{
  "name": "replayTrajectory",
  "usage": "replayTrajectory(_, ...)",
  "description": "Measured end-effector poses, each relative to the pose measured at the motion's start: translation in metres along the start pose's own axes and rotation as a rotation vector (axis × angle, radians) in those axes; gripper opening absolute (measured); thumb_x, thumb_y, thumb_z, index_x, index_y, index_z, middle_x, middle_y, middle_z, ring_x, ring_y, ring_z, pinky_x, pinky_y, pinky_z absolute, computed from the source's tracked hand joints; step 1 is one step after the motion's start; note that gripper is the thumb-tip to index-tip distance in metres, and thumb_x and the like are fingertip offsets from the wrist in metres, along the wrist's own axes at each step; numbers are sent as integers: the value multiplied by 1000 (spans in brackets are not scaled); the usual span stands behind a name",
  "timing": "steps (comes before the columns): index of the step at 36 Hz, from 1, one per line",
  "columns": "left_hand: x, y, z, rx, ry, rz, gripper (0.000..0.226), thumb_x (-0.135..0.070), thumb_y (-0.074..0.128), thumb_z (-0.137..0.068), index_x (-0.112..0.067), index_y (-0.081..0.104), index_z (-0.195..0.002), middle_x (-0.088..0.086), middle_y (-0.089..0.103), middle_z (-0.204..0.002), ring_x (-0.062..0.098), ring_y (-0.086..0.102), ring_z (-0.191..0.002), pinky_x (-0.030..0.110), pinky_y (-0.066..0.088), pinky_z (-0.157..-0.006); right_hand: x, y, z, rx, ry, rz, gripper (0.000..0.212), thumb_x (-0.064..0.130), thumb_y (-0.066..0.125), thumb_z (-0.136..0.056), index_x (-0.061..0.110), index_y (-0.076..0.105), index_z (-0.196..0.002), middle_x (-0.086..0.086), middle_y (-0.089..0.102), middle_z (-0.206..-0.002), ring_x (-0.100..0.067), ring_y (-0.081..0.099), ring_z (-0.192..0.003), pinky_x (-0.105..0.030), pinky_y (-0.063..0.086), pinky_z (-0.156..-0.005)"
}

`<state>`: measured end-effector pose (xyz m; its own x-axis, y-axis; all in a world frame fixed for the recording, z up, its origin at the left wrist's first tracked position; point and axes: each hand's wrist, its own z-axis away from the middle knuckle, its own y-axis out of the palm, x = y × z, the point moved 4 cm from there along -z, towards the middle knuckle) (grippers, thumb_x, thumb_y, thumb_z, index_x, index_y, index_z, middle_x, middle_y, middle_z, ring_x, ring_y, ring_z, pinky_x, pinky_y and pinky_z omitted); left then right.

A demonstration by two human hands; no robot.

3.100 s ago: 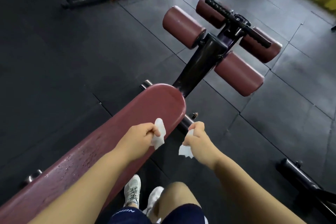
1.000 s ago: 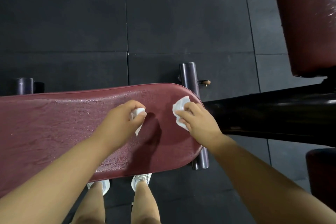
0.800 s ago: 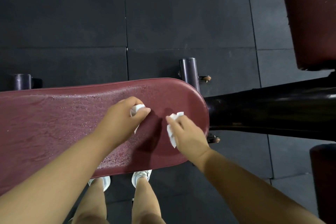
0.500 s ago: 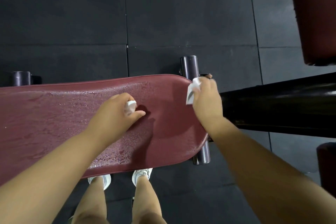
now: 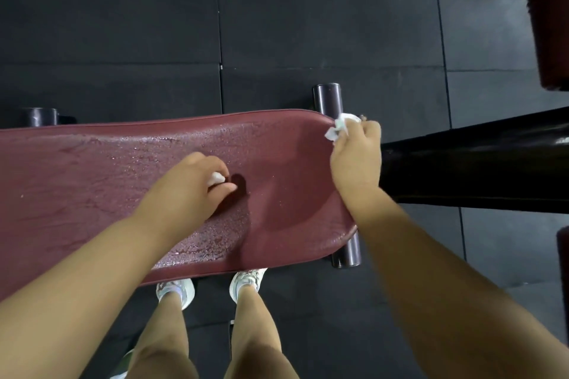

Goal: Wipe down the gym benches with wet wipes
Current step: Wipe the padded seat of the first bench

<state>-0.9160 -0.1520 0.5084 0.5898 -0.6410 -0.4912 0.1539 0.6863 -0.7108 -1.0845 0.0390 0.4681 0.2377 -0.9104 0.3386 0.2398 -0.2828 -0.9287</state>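
Observation:
A dark red padded bench (image 5: 92,181) runs across the view from the left, its surface shiny with wet streaks. My left hand (image 5: 184,191) rests on the middle of the pad, fingers curled round a crumpled white wipe (image 5: 215,178). My right hand (image 5: 357,160) is at the pad's rounded far right corner and grips a second white wipe (image 5: 340,128) against the edge.
A black frame beam (image 5: 480,163) leaves the bench's right end. A dark crossbar (image 5: 327,95) pokes out under the pad, with another stub (image 5: 40,116) at the left. A red roller pad (image 5: 548,18) is at top right. My legs and white shoes (image 5: 246,281) stand below on black rubber flooring.
My right hand has swept with its wipe from the middle of the pad's end up to the far right corner. My left hand has stayed near the middle, shifting slightly left.

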Motion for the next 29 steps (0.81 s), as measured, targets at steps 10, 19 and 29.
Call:
replayTrajectory(10, -9, 12, 6, 59, 81, -192, 30, -38, 40, -95, -22, 49, -71, -2, 51, -74, 27, 55, -75, 34, 42, -61, 15, 23, 65, 178, -516, 122, 16, 39, 42, -96, 32, 55, -89, 7, 55, -92, -19, 54, -82, -29, 39, -70)
replayTrajectory(19, -2, 20, 6, 47, 118, -71, 25, -15, 51, -91, -14, 63, -113, 6, 50, -107, 31, 56, -93, 42, 47, -86, -5, 21, 97, 66, -30, -12, 24, 6, 42, -88, 11, 52, -109, 11, 48, -94, -12, 47, -90, -28, 40, -86)
replayTrajectory(29, 9, 8, 16, 22, 293, -160, 39, 9, 46, -83, -5, 62, -116, 11, 54, -121, 33, 55, -107, 40, 45, -92, -30, -2, 114, -72, 196, -146, 21, 40, 46, -96, 23, 57, -93, 23, 55, -77, 5, 50, -68, -17, 36, -69)
